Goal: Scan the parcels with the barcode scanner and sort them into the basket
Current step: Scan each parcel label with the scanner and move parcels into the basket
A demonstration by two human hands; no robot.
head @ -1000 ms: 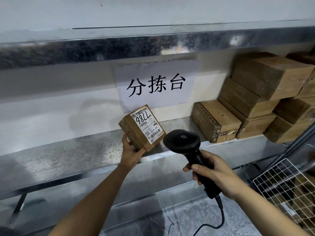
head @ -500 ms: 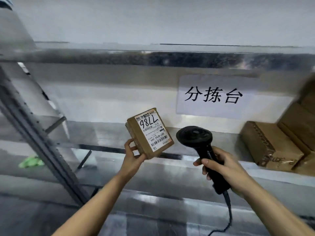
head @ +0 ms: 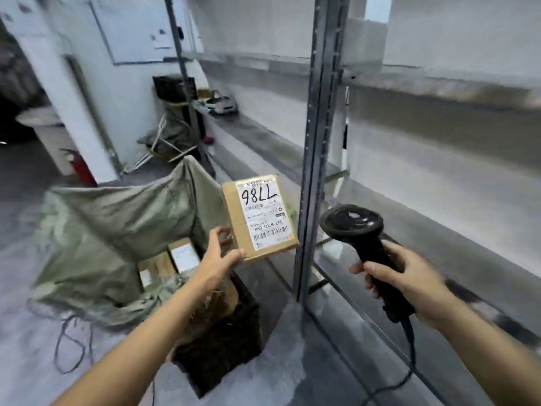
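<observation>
My left hand (head: 218, 256) grips the lower left corner of a small brown parcel (head: 257, 218), held up with its white barcode label facing me. My right hand (head: 409, 276) holds the handle of a black barcode scanner (head: 355, 230), its head to the right of the parcel and a cable hanging from the handle. Below and left of the parcel, an open green sack (head: 117, 230) on the floor holds a few labelled parcels (head: 172, 262). Under my left forearm stands a dark basket (head: 222, 344).
A grey metal shelf post (head: 314, 159) rises between the parcel and the scanner. Metal shelves (head: 424, 218) run along the right. A loose cable (head: 70, 344) lies on the floor at the left. A red extinguisher (head: 82, 168) and folded frames stand further back.
My view has swung left, away from the wall sign and stacked boxes, to the shelf's end and the floor. Both hands keep their hold on the parcel and the scanner.
</observation>
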